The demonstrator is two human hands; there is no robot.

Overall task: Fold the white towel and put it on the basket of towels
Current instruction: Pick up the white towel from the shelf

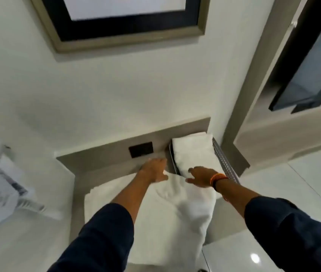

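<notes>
White terry towel (165,209) lies spread, rumpled, unfolded on grey counter (106,163), just beside perforated metal basket (224,161) of folded towels. Left hand (154,170), right hand (200,176) open, flat on far edge. Folding, placing remain.

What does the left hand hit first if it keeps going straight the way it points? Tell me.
Probably the grey back panel behind the counter, near the dark outlet plate. The left hand points away toward it; depth is unclear.

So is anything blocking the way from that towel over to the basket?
Nothing visible. The white towel lies on the counter right beside the basket, both hands on its far edge. The basket already holds a folded towel, so it would go on top.
</notes>
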